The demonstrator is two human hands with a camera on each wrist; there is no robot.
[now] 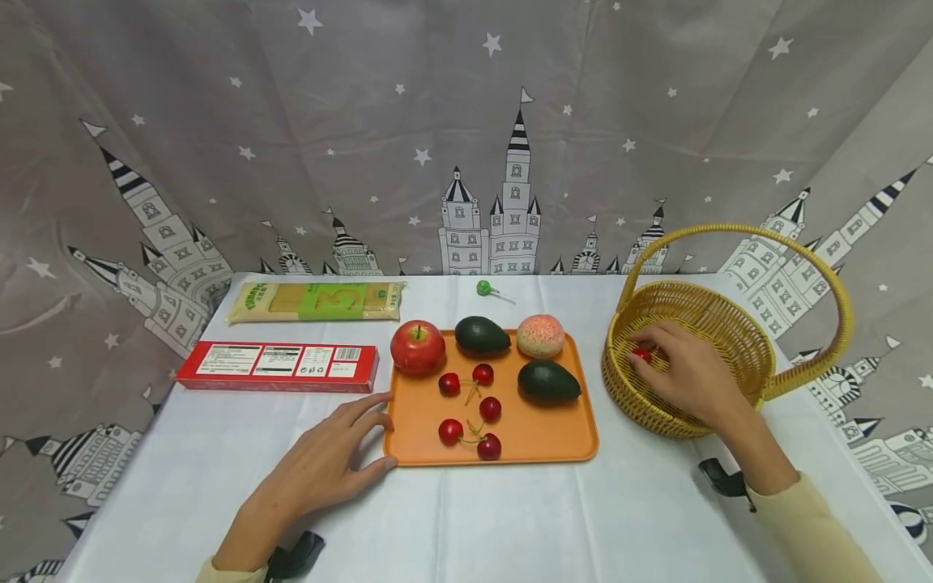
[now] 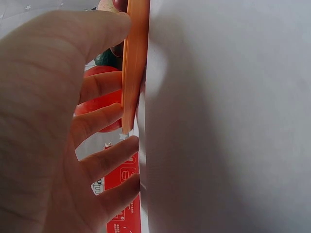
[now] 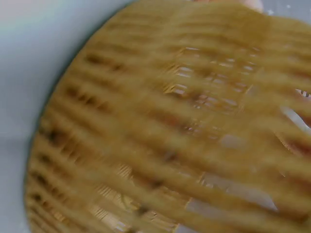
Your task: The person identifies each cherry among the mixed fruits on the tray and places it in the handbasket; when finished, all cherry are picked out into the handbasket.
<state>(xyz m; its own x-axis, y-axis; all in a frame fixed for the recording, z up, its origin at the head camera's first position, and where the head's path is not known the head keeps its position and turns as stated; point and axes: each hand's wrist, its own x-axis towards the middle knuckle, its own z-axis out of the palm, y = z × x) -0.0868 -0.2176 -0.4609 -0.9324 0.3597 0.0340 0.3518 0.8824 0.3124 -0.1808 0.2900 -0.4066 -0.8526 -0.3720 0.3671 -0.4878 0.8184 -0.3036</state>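
Observation:
In the head view my left hand (image 1: 325, 455) rests at the near left corner of an orange tray (image 1: 539, 441), its thumb and fingertips against the rim. The left wrist view shows the fingers spread along the tray's edge (image 2: 136, 63). On the tray lie several cherries (image 1: 450, 431), a red apple (image 1: 418, 348), two avocados (image 1: 548, 381) and a peach (image 1: 540, 336). My right hand (image 1: 688, 372) reaches inside a wicker basket (image 1: 736, 324), a red cherry (image 1: 642, 355) between its thumb and index finger. Basket weave (image 3: 146, 121) hides most of that hand in the right wrist view.
Left of the tray lies a red box (image 1: 277, 367), with a pack of noodles (image 1: 317, 301) behind it. A green lollipop (image 1: 484, 288) is behind the tray. The basket's tall handle (image 1: 838, 291) arches up at the right. A grey curtain (image 1: 364, 162) hangs behind the white-covered table.

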